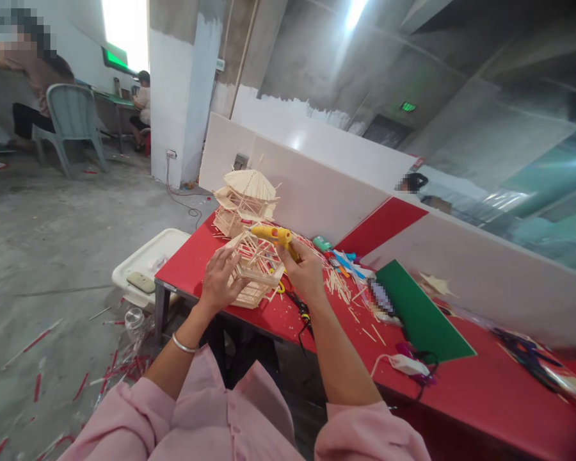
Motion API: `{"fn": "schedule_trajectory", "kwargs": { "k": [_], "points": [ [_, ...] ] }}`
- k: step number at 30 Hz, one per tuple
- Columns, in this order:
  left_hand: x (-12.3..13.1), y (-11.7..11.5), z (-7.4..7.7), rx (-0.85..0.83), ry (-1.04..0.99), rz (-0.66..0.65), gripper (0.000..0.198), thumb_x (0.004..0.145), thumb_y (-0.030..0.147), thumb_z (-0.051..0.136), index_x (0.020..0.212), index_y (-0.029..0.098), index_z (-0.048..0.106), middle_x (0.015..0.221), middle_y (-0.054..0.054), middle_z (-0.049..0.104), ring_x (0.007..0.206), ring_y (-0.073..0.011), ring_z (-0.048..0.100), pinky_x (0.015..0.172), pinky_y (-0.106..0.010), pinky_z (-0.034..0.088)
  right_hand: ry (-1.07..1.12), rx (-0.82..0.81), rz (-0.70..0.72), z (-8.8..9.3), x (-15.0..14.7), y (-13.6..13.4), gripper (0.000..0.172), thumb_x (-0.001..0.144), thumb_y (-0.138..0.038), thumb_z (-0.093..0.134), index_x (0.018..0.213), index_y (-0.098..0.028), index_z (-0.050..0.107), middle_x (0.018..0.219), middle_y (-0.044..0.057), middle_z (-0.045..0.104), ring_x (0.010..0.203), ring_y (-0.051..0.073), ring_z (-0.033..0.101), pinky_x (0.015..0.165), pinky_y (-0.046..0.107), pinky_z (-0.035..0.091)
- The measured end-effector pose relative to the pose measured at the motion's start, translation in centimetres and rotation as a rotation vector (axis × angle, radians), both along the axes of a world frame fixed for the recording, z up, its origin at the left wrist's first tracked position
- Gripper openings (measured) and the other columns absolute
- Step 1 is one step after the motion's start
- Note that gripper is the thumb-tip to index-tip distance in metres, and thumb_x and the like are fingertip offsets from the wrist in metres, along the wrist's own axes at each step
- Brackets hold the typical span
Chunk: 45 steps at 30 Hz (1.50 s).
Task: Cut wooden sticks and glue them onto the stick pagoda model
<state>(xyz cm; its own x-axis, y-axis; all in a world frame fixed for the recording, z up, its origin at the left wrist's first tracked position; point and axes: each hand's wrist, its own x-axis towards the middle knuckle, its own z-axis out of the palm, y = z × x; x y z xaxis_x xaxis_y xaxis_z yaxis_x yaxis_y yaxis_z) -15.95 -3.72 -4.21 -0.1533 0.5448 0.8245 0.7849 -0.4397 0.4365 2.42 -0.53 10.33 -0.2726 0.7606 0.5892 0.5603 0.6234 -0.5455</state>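
My left hand [221,279] is closed on the left side of a small wooden stick frame [254,272], near the front edge of the red table. In my right hand [306,267] is a yellow glue gun [271,234], its nozzle pointing left over the top of the frame. Whether the nozzle touches the sticks I cannot tell. Just behind stands a larger stick model [247,192] with a fan-like roof. Black-handled pliers or scissors [298,306] lie to the right of the frame, below my right wrist.
Loose sticks [338,285] are scattered across the red table [336,358]. A green board [422,314] and a white plug block [409,365] lie to the right. A white lidded bin [148,256] stands left of the table. People sit at the far left; another head shows behind the partition.
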Motion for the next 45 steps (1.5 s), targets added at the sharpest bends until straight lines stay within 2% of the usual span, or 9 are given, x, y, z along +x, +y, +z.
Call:
{"fn": "schedule_trajectory", "kwargs": {
  "k": [9, 15, 19, 24, 27, 32, 36, 41, 45],
  "points": [
    [0.1, -1.0, -0.6, 0.064, -0.221, -0.031, 0.043, 0.09, 0.038, 0.063, 0.129, 0.019, 0.06, 0.136, -0.017, 0.057, 0.129, -0.0293, 0.053, 0.107, -0.05, 0.046, 0.02, 0.042, -0.114, -0.1, 2.2, -1.1, 0.051, 0.086, -0.061, 0.058, 0.097, -0.015, 0.075, 0.081, 0.005, 0.069, 0.067, 0.015, 0.054, 0.063, 0.027, 0.041],
    [-0.1, -0.7, -0.2, 0.079, -0.507, 0.0, 0.026, 0.097, 0.031, 0.052, 0.083, 0.02, 0.071, 0.11, -0.009, 0.069, 0.11, -0.0223, 0.062, 0.098, -0.045, 0.051, 0.041, 0.012, -0.143, -0.4, 3.4, -3.3, 0.049, 0.085, -0.062, 0.059, 0.096, -0.016, 0.074, 0.069, 0.001, 0.061, 0.059, 0.012, 0.045, 0.055, 0.025, 0.036],
    [-0.9, 0.5, -0.3, 0.035, -0.501, 0.0, 0.024, 0.089, 0.043, 0.064, 0.095, 0.02, 0.071, 0.119, -0.012, 0.066, 0.115, -0.0258, 0.061, 0.1, -0.047, 0.049, 0.022, 0.028, -0.141, -1.0, 3.4, -4.6, 0.045, 0.086, -0.06, 0.059, 0.09, -0.017, 0.072, 0.065, -0.001, 0.056, 0.057, 0.012, 0.041, 0.054, 0.025, 0.033],
    [-2.4, 3.3, 0.9, -0.018, -0.342, -0.231, 0.056, 0.085, 0.053, 0.066, 0.131, 0.022, 0.057, 0.136, -0.014, 0.059, 0.131, -0.0286, 0.052, 0.11, -0.049, 0.042, 0.072, 0.028, -0.202, -1.5, 3.9, -5.3, 0.044, 0.086, -0.059, 0.06, 0.078, -0.016, 0.068, 0.062, -0.003, 0.049, 0.056, 0.011, 0.036, 0.053, 0.026, 0.03],
    [-2.9, 5.7, 2.1, -0.051, -0.345, -0.311, 0.051, 0.084, 0.052, 0.067, 0.125, 0.023, 0.062, 0.129, -0.012, 0.065, 0.124, -0.0275, 0.058, 0.107, -0.046, 0.045, 0.09, -0.006, -0.198, -1.7, 3.9, -5.2, 0.045, 0.084, -0.06, 0.06, 0.077, -0.016, 0.068, 0.061, -0.003, 0.046, 0.056, 0.011, 0.036, 0.052, 0.026, 0.029],
    [-2.9, 8.3, 2.8, -0.131, -0.436, -0.407, 0.032, 0.081, 0.045, 0.068, 0.1, 0.02, 0.073, 0.088, -0.004, 0.073, 0.08, -0.0174, 0.067, 0.076, -0.031, 0.056, 0.081, -0.024, -0.166, -2.2, 3.4, -5.2, 0.044, 0.086, -0.06, 0.059, 0.082, -0.017, 0.069, 0.062, -0.003, 0.05, 0.055, 0.011, 0.037, 0.052, 0.025, 0.032],
    [-2.5, 7.7, 2.6, -0.059, -0.513, -0.3, 0.023, 0.085, 0.038, 0.062, 0.076, 0.02, 0.072, 0.074, -0.003, 0.069, 0.071, -0.0154, 0.063, 0.066, -0.027, 0.052, 0.075, 0.074, -0.153, -3.4, 3.2, -5.7, 0.035, 0.087, -0.053, 0.061, 0.088, -0.02, 0.071, 0.069, 0.001, 0.06, 0.06, 0.014, 0.048, 0.057, 0.027, 0.04],
    [-2.3, 5.1, 2.1, 0.064, -0.636, -0.092, 0.02, 0.088, 0.036, 0.061, 0.082, 0.019, 0.071, 0.083, -0.006, 0.068, 0.081, -0.0172, 0.063, 0.075, -0.031, 0.053, 0.132, 0.105, -0.127, -5.7, 2.8, -6.2, 0.031, 0.088, -0.048, 0.063, 0.1, -0.021, 0.071, 0.091, 0.008, 0.069, 0.081, 0.021, 0.062, 0.071, 0.032, 0.049],
    [-2.1, 3.1, 2.4, 0.141, -0.639, 0.138, 0.017, 0.089, 0.034, 0.063, 0.089, 0.02, 0.072, 0.086, -0.006, 0.069, 0.086, -0.0179, 0.063, 0.079, -0.032, 0.052, 0.24, -0.008, -0.159, -7.3, 2.2, -6.1, 0.035, 0.087, -0.052, 0.062, 0.093, -0.018, 0.071, 0.079, 0.005, 0.065, 0.071, 0.018, 0.057, 0.065, 0.03, 0.047]
  ]
}}
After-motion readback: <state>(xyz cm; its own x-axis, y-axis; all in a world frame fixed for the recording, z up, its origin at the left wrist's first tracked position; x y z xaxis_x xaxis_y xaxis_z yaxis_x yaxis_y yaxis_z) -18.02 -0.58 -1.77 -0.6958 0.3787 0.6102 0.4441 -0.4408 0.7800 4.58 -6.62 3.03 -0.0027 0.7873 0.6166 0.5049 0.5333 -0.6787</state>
